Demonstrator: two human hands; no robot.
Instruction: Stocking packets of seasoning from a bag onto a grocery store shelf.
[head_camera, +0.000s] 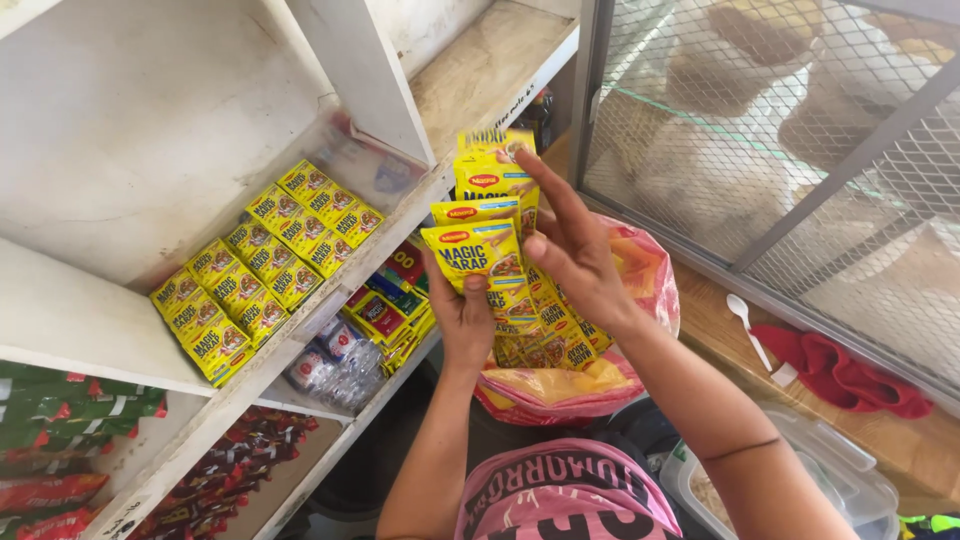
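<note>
**Light, floppy sachet strips held up beside the shelf**

Pink printed cloth (555, 495) at the bottom edge, closest of all. Beyond it, by size:

- White shelf unit (130, 130) filling the left half, worn and stained, with a slanted divider.
- Wire mesh screen (800, 150) on the right, above a wooden ledge.
- Pink plastic bag (645, 270), open and sagging, just behind the hands.
- Rows of yellow sachets (260, 265) lying flat on the middle shelf, tightly packed side by side.
- Clear plastic container (850, 480) at lower right, lid on.
- Red cloth (845, 370) on the ledge, with a white plastic spoon (748, 322) just beside it.

Between shelf and bag, at mid-frame: strips of yellow sachets (490, 225), raised in front of the bag, tails hanging down into its mouth.

- Left hand (465, 315): closed from below on the front strip, thumb over its face.
- Right hand (575, 255): fingers stretched long and loosely spread against the strips, thumb tip pressed on one sachet; firm pinch or mere steadying touch, cannot tell.

Handling, as a judgement: very light, limp, glossy and likely slippery; joined sachet to sachet, so probably apt to tear at the seams under a sharp tug. Best gripped across a flat sealed edge near the top, with the hanging length supported from below. Little risk from squeezing; more from strips sliding apart or snagging on the shelf lip.
</note>
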